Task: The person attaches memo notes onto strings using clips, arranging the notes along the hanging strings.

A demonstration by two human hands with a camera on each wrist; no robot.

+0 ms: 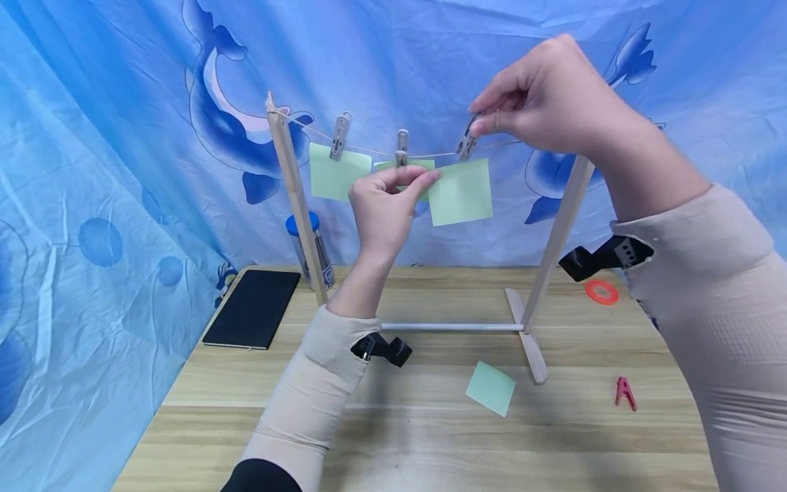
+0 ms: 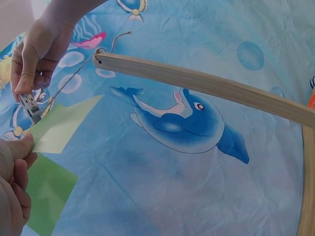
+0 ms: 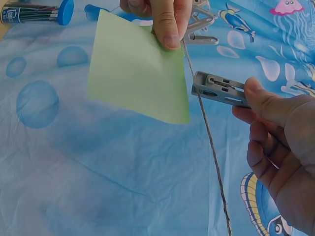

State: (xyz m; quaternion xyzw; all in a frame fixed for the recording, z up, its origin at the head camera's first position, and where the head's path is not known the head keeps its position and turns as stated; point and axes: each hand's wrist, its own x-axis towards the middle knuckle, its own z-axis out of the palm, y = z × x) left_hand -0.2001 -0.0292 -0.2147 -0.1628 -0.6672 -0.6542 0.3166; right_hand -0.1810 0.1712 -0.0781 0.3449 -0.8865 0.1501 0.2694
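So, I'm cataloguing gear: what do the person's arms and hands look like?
The left hand and right hand are bare. The left sleeve and right sleeve are beige and creased; a black, angular left fitting and similar right fitting poke out through these. Black fabric borders the left sleeve.

Head view fwd/dn, wrist views nr

Ok so, four square green paper notes (image 1: 464, 196), three long grey clothespins (image 1: 339, 137), just one pinkish-red A-shaped clip (image 1: 624, 391).
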